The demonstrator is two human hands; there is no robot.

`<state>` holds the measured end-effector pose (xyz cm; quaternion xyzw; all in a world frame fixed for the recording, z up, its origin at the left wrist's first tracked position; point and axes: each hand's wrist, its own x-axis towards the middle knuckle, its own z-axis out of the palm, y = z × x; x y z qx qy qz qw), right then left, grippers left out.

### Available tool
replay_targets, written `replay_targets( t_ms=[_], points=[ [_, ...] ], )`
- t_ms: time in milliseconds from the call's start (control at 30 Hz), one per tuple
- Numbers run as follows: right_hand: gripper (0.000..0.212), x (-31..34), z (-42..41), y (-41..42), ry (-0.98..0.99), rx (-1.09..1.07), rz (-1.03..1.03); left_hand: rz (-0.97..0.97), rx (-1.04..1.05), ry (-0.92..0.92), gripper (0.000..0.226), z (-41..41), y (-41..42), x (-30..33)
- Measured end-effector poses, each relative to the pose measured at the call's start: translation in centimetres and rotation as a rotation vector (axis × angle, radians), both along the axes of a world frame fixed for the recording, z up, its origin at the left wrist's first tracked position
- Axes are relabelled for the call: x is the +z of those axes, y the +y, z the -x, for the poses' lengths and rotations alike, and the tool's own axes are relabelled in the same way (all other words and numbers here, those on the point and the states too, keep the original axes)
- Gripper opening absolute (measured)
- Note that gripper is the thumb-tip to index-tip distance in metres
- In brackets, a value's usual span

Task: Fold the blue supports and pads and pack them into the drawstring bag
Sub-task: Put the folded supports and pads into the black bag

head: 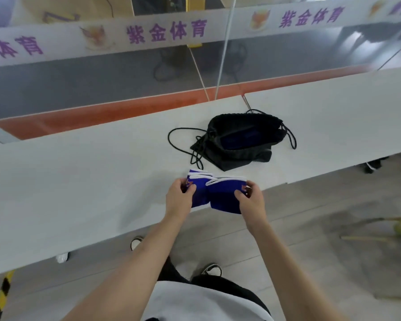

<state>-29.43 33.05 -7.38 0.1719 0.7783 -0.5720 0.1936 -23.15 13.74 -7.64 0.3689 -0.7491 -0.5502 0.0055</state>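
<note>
- Blue supports point(218, 195) pinched at each end by left hand point(180, 198) and right hand point(250, 201), over white table point(79, 181) edge.
- Drawstring bag point(241, 140) lies open behind; its blue contents are indistinct.
- Glass partition point(125, 72) stands beyond.

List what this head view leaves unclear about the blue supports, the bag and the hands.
- Blue supports, head view: both ends covered by the left hand and right hand; layer count blurred.
- Drawstring bag: something blue shows in its mouth, but the dark fabric hides what and how many.
- Fingertips: tucked behind the supports.
- Table: cut off at the frame edges.
</note>
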Motion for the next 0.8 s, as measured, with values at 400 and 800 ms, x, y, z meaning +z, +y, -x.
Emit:
replay_targets(
  t_ms=[400,800],
  points=[
    [0.041,1.8,7.6,6.8,0.045,-0.111,0.126,-0.129,-0.008,0.063,0.018,9.1,6.1,1.9],
    [0.036,1.8,22.0,7.0,0.073,-0.117,0.082,-0.101,0.001,0.063,0.018,22.9,6.0,1.3]
  ],
)
